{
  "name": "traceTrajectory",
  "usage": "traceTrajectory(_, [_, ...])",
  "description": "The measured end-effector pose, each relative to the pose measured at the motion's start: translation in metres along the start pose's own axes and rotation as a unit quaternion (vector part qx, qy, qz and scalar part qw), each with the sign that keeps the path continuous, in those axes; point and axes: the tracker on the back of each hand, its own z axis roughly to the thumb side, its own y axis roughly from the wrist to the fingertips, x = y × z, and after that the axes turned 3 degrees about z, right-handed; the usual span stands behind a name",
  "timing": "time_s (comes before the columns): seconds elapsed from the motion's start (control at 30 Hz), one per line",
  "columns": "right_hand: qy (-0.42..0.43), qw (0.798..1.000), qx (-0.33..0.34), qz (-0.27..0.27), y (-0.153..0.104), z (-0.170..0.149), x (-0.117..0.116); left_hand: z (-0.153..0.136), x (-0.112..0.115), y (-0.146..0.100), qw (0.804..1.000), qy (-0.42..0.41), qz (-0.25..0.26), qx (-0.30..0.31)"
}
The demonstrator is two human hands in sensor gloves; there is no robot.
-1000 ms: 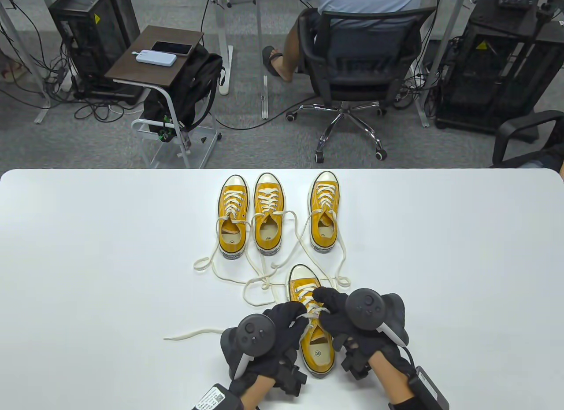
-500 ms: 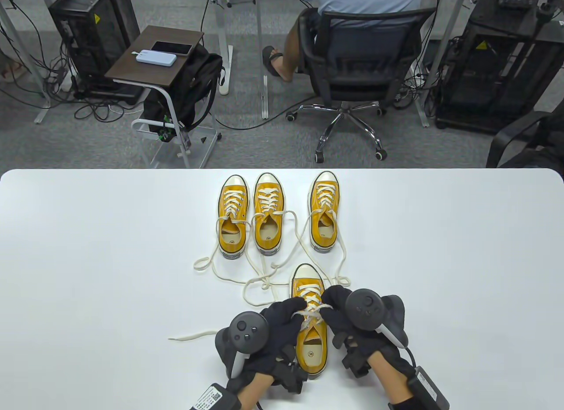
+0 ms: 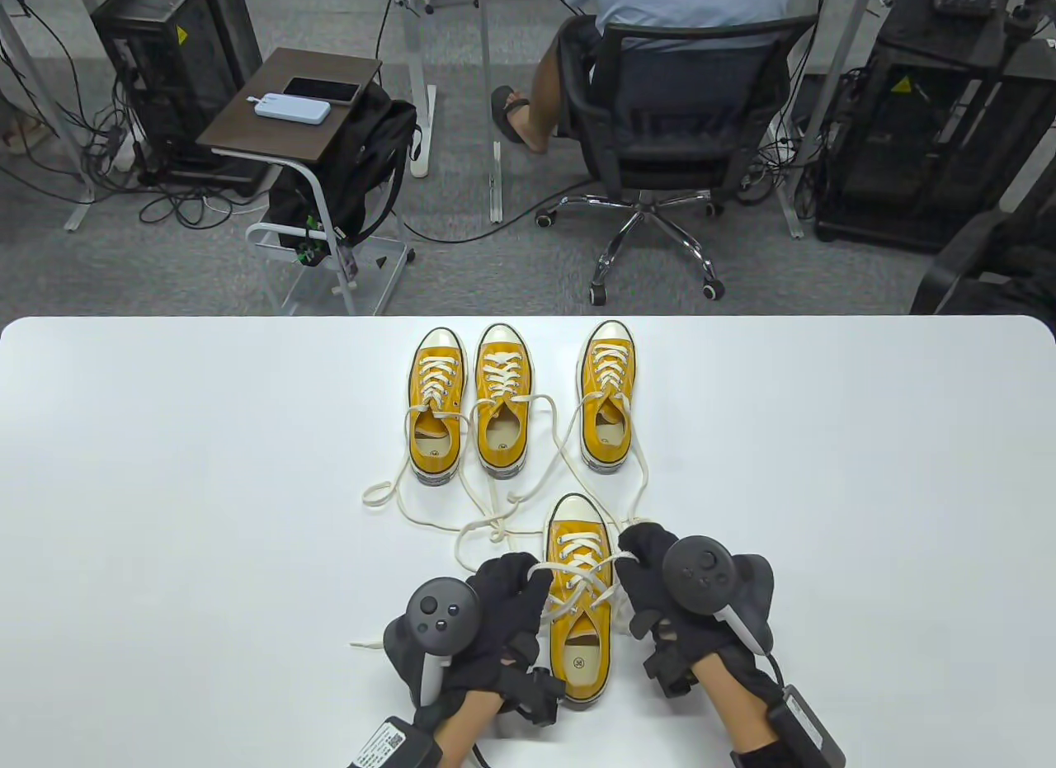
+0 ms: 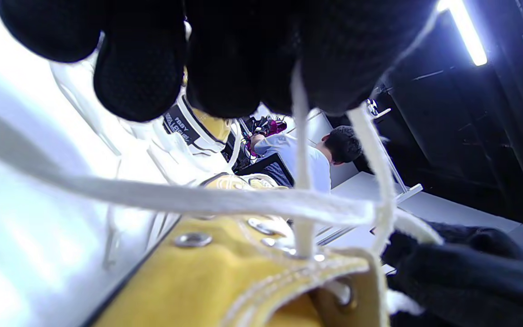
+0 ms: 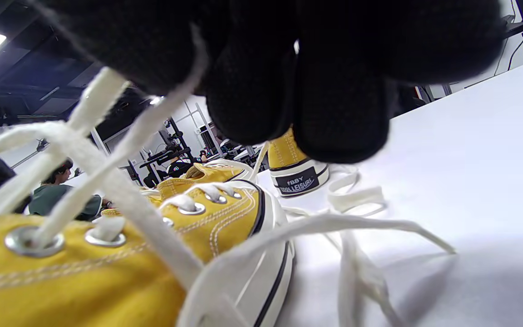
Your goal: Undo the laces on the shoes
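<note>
Two hands [image 3: 577, 586], four yellow shoes [image 3: 503, 401]

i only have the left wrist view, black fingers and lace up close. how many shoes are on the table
Observer: Four yellow sneakers: the near sneaker between the hands, three in a far row.
Operator: is my right hand on the lace too
Observer: Yes, the right hand pinches the lace at the sneaker's right side; the left hand grips it at the left.
Operator: far ones untied?
Observer: Their laces trail loose across the table.
</note>
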Motion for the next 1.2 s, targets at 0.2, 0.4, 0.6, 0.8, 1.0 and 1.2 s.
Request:
traceTrajectory(0.2, [0.002, 1.0, -0.012, -0.009, 0.002, -0.007, 0.005, -0.001, -0.002, 0.003, 1.0, -0.017, 0.001, 0.001])
traceTrajectory(0.4, [0.022, 0.999, -0.033, -0.02, 0.002, -0.015, 0.01, -0.005, -0.009, 0.004, 0.999, -0.024, 0.017, -0.012])
traceTrajectory(0.6, [0.023, 0.998, -0.047, -0.02, 0.004, -0.019, 0.013, -0.007, -0.012, 0.007, 0.999, -0.039, 0.025, -0.021])
traceTrajectory(0.8, [0.033, 0.996, -0.071, -0.039, 0.004, -0.029, 0.019, -0.011, -0.018, 0.01, 0.997, -0.056, 0.038, -0.031])
traceTrajectory(1.0, [0.064, 0.992, -0.103, -0.038, 0.005, -0.038, 0.023, -0.017, -0.026, 0.012, 0.996, -0.056, 0.053, -0.053])
traceTrajectory(1.2, [0.069, 0.99, -0.114, -0.035, 0.006, -0.043, 0.025, -0.024, -0.027, 0.016, 0.993, -0.079, 0.057, -0.067])
